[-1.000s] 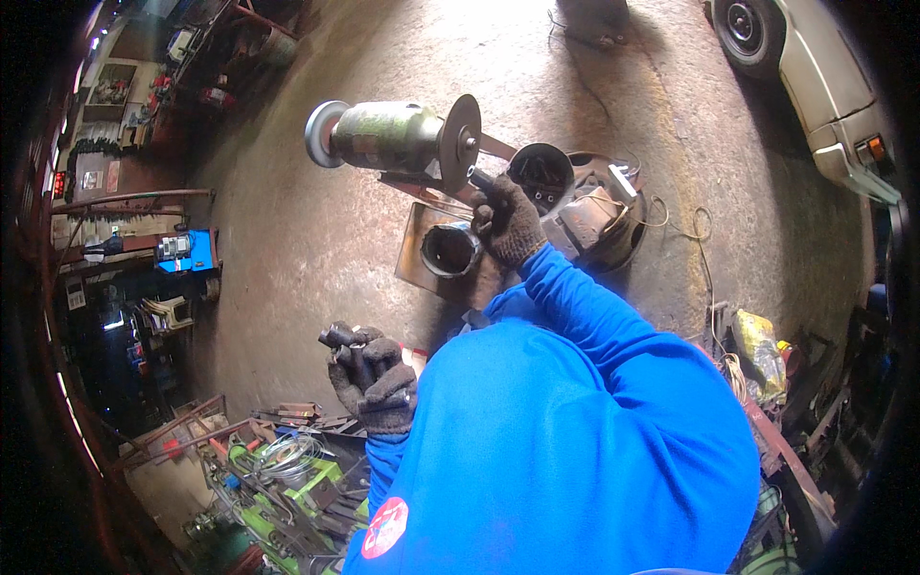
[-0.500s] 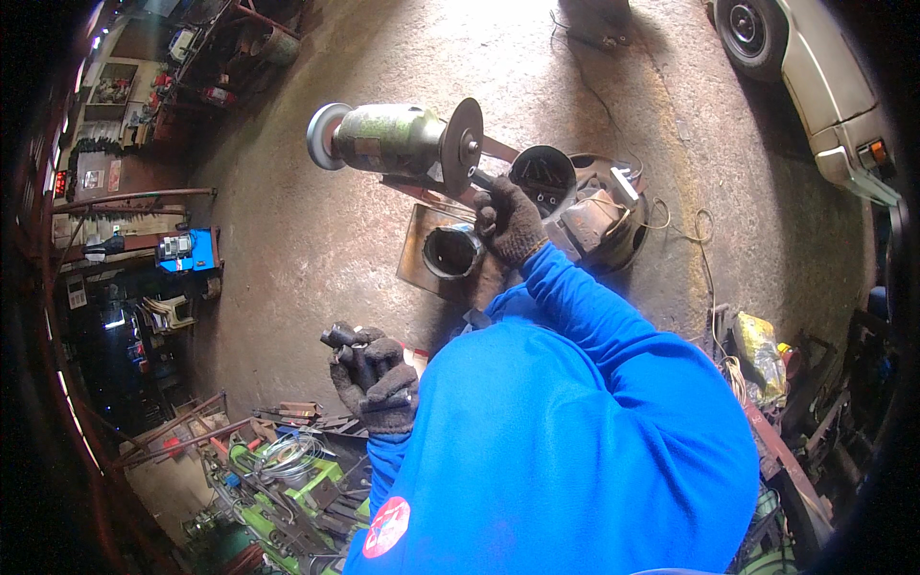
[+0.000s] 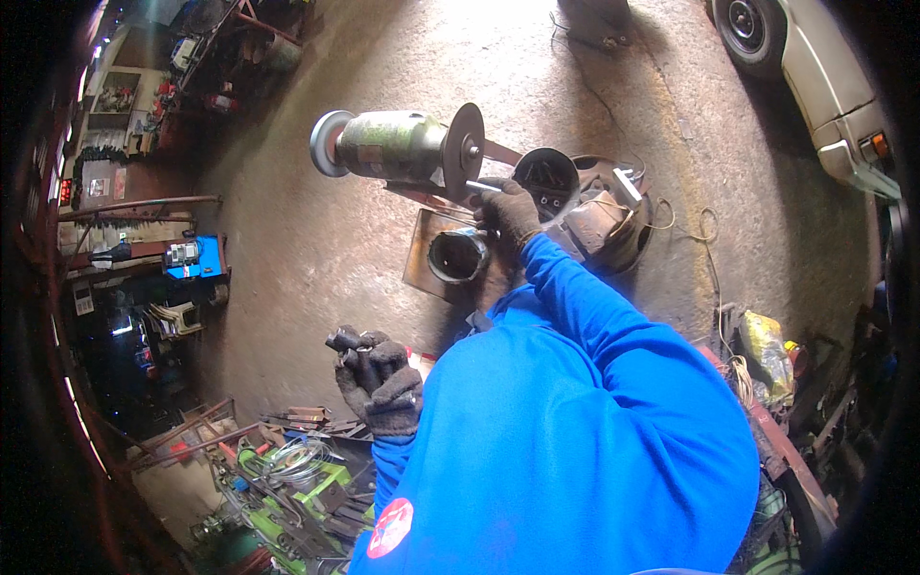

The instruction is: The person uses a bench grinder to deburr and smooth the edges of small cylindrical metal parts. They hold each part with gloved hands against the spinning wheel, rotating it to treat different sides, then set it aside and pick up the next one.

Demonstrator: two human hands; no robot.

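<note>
My gloved right hand (image 3: 509, 211) is closed around a short metal pin (image 3: 483, 187). The pin's bright tip is at the lower right of the thin disc (image 3: 464, 149) on a green bench grinder (image 3: 393, 144); whether it touches I cannot tell. Lower left, my gloved left hand (image 3: 388, 383) is closed around several short dark metal cylinders (image 3: 347, 338). Beside the right hand stands a round can (image 3: 567, 161) with small metal pieces inside. Just below the grinder is a dark open-ended cylinder (image 3: 456, 259) on a flat plate (image 3: 422, 251).
A pale grinding wheel (image 3: 331, 144) sits on the grinder's left end. Right of the can lie a rusty metal box (image 3: 596, 222) and a cord (image 3: 709, 225). Metal scrap and green machinery (image 3: 297, 489) crowd the lower left. A parked vehicle (image 3: 834, 86) stands upper right.
My right hand has turned, and the pin it holds now points left toward the disc with its bright side showing. My left hand keeps its grip on the cylinders.
</note>
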